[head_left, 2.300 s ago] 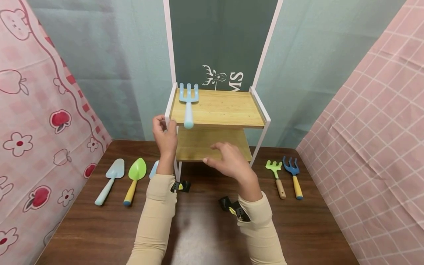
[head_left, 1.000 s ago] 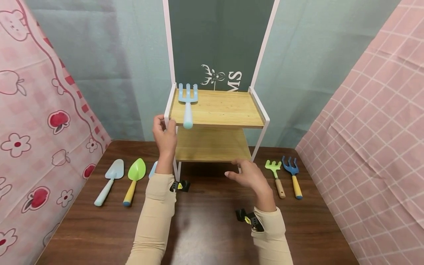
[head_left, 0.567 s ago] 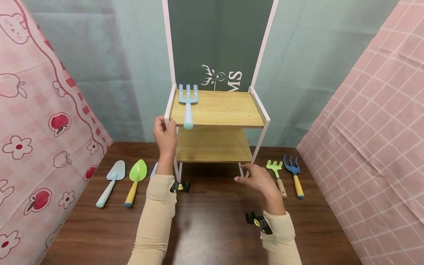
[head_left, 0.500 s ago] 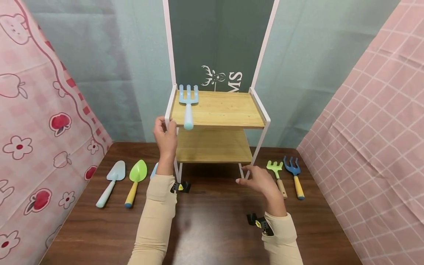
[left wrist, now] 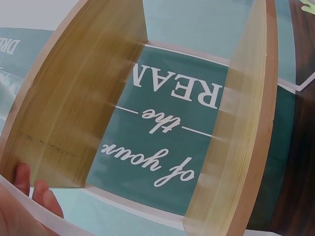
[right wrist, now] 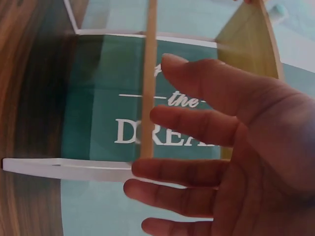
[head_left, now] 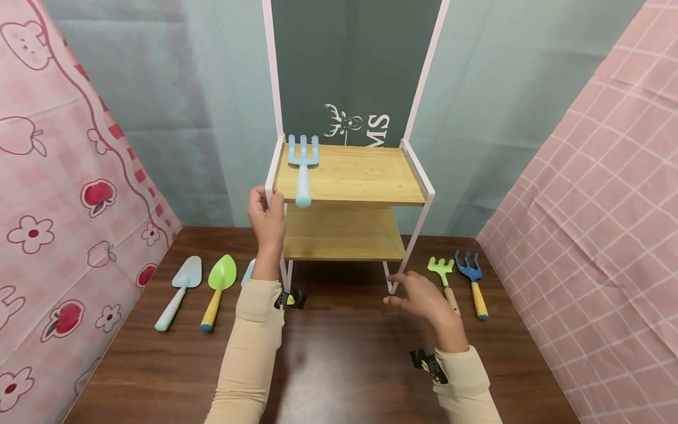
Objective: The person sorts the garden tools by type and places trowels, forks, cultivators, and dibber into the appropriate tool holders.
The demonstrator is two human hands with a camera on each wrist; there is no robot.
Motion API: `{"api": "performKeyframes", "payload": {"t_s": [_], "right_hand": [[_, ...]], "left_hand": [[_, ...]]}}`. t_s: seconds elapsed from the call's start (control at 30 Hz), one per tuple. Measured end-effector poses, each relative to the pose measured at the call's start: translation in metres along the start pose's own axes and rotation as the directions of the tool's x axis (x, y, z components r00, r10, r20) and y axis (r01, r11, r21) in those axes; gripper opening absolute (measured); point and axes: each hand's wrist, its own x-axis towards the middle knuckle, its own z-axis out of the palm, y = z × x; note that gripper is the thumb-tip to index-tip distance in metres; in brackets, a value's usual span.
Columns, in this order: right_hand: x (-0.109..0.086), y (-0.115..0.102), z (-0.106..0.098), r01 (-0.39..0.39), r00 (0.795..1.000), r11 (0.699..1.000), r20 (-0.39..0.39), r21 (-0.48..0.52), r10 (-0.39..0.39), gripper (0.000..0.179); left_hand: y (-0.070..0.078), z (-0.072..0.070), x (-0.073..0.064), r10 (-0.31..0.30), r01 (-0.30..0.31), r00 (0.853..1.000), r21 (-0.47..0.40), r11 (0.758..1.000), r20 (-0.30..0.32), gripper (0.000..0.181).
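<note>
A small white-framed shelf with two wooden boards (head_left: 365, 174) stands in the middle of the head view. My left hand (head_left: 267, 219) grips its front left post just below the top board; in the left wrist view the fingertips (left wrist: 41, 189) show past the white frame. A light-blue hand fork (head_left: 303, 176) lies at the left of the top board, tines to the back. Beside the shelf's front right leg, my right hand (head_left: 424, 294) hovers with fingers spread and holds nothing. It overlaps the handle of a green hand fork (head_left: 441, 269).
To the right lies a dark-blue hand fork with a yellow handle (head_left: 478, 294). Left on the brown table (head_left: 328, 377) lie a pale-blue trowel (head_left: 182, 285), a green trowel (head_left: 221, 274) and a light-blue tool (head_left: 248, 272) mostly hidden by my left arm. Pink cloths (head_left: 598, 194) hang at both sides.
My right hand has moved from in front of the lower board down and to the right, towards the green hand fork. The left hand has kept its grip on the post.
</note>
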Motion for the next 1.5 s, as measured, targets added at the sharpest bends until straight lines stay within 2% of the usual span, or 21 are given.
{"api": "performKeyframes", "payload": {"t_s": [0.23,0.5,0.87,1.07,1.3,1.5], "right_hand": [[-0.003,0.007,0.009,0.043,0.999,0.998,-0.026,-0.054,-0.045,0.041],[-0.008,0.021,0.016,0.034,0.998,0.996,-0.051,-0.081,-0.038,0.041],[-0.017,0.046,0.025,0.015,0.996,0.997,-0.083,-0.069,-0.02,0.043],[-0.023,0.055,0.025,-0.028,0.996,0.998,-0.088,-0.063,0.023,0.043],[-0.031,0.065,0.024,-0.114,0.992,0.993,-0.059,-0.025,0.113,0.045],[-0.036,0.072,0.023,-0.151,0.987,0.989,-0.06,-0.007,0.15,0.047]], "left_hand": [[-0.001,0.0,-0.001,0.006,-0.006,1.0,0.003,1.0,0.003,0.01],[-0.003,0.0,0.001,0.014,-0.014,1.0,0.003,1.0,0.0,0.01],[-0.004,-0.001,0.002,0.024,-0.024,1.0,0.008,1.0,-0.006,0.012],[-0.003,0.0,0.002,0.014,-0.014,1.0,0.011,1.0,-0.004,0.012],[-0.003,0.0,0.002,0.005,-0.005,1.0,0.007,1.0,0.003,0.012],[-0.004,0.0,0.002,0.003,-0.003,1.0,-0.003,1.0,0.004,0.011]]}}
